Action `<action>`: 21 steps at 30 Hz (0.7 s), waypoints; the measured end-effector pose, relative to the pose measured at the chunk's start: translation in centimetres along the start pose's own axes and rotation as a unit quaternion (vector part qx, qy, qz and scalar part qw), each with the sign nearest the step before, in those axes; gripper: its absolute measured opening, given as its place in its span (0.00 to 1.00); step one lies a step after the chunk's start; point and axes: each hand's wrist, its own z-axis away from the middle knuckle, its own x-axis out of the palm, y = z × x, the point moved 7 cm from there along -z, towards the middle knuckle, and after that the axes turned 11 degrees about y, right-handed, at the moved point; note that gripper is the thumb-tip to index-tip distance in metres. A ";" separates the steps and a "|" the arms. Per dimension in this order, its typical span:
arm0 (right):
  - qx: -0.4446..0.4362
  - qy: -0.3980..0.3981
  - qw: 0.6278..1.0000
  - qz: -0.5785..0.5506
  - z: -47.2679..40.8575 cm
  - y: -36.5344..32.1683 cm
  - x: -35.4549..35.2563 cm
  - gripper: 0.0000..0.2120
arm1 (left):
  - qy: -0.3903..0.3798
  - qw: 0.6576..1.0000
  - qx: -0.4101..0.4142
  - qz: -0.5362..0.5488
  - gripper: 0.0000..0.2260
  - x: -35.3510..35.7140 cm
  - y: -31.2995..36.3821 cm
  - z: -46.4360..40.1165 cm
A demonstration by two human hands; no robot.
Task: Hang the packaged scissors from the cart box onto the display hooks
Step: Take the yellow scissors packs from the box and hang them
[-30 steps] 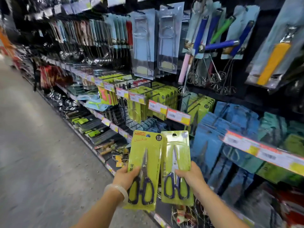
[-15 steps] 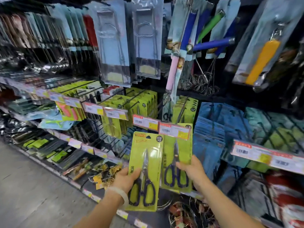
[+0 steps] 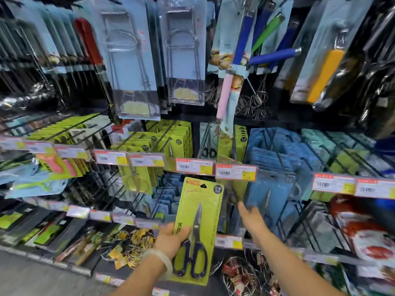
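A: What has the left hand got?

B: It is clamped on a green pack of scissors, thumb across the card low down by the dark handles. The pack stands nearly upright, long axis running up and a little to the right, so the hang hole lies at the far top end, away from the grip.

A: And where does that hole have to go?

B: Just above it sit the price tags on the ends of the hooks. I judge the pack needs lifting and pushing away so the hole meets a hook tip.

A: The right hand?

B: Empty, fingers spread apart, reaching in under the next tag among blurred hanging packs. Whether it touches one, I cannot tell. The left hand is the one carrying the work.
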 end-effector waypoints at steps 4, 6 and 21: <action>0.036 -0.154 0.985 -0.063 5.1 1.3 2.7 0.27 | -0.030 0.999 -0.018 0.000 0.02 1.7 -1.0 -0.1; -0.002 -0.151 0.988 -0.041 6.6 1.4 3.1 0.15 | -0.047 0.998 -0.035 0.004 0.09 2.7 -1.2 0.0; -0.140 0.042 0.987 -0.071 4.9 -5.3 -3.0 0.06 | -0.017 0.996 0.076 -0.042 0.08 7.3 6.9 -1.9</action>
